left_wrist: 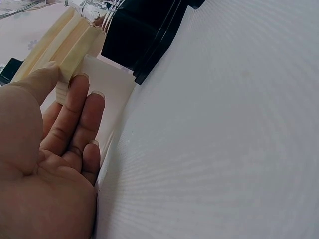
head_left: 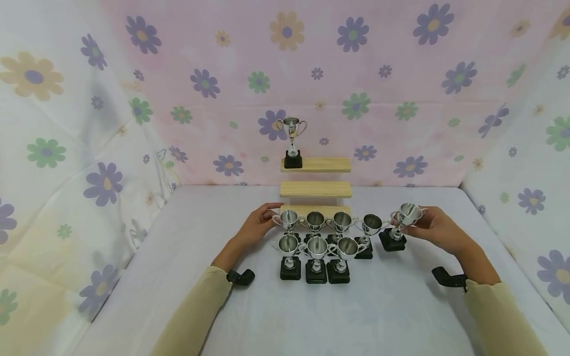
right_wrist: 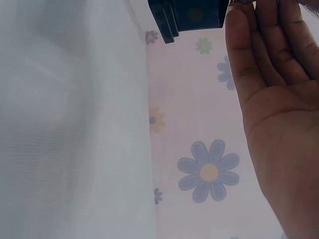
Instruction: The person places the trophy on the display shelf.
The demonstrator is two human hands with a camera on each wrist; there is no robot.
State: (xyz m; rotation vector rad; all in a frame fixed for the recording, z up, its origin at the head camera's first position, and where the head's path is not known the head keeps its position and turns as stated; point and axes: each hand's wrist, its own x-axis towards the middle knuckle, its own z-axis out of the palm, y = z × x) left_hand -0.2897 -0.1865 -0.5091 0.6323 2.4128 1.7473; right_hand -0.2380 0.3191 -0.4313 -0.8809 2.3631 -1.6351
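At the right of the group, my right hand holds a small silver trophy cup by its stem, with a black base. This trophy leans to the right; whether its base touches the table is hard to tell. In the right wrist view, fingers meet it just above its base. My left hand pinches the left end of the lowest wooden shelf, thumb above and fingers below. Another trophy stands upright on the top shelf, at its left end.
Several more trophies stand in two rows before the shelves, partly hiding the lowest one. The middle shelf is bare wood. A white cloth covers the table; flowered fabric hangs behind and at both sides.
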